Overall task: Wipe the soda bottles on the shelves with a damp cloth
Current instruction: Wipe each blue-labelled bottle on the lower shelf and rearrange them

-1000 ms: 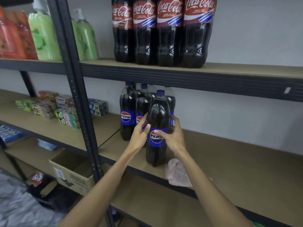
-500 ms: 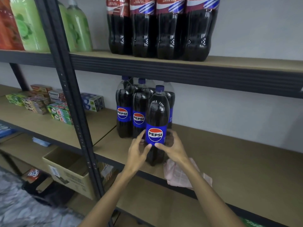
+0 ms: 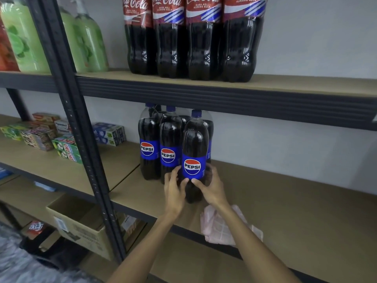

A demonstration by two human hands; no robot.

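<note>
Between our fingers (image 3: 175, 175) stands the front bottle (image 3: 194, 148), upright on the shelf (image 3: 285, 201), at the near corner of the Pepsi group (image 3: 150, 148). Our left hand (image 3: 174, 193) wraps its left flank and our right hand (image 3: 212, 188) its right. The fingers curl round the dark body just under the blue label, and both thumbs nearly meet at the front. Neither hand carries the cloth (image 3: 214, 227), which lies crumpled on the shelf beneath our right wrist, well back from the fingertips.

We judge the bottle full, so heavy. Its plastic wall is smooth and probably gives a little, and once damp it would turn slippery. The body below the label, where our fingers sit, looks the surest hold, since the shoulder tapers and the cap offers little. One hand there should steady it while the other fetches the cloth. Its neighbours stand close beyond our left fingertips, so a careless twist could knock them. High above our fingers, on the upper shelf (image 3: 306, 84), the Coke bottles (image 3: 191, 37) stand in a row.
</note>
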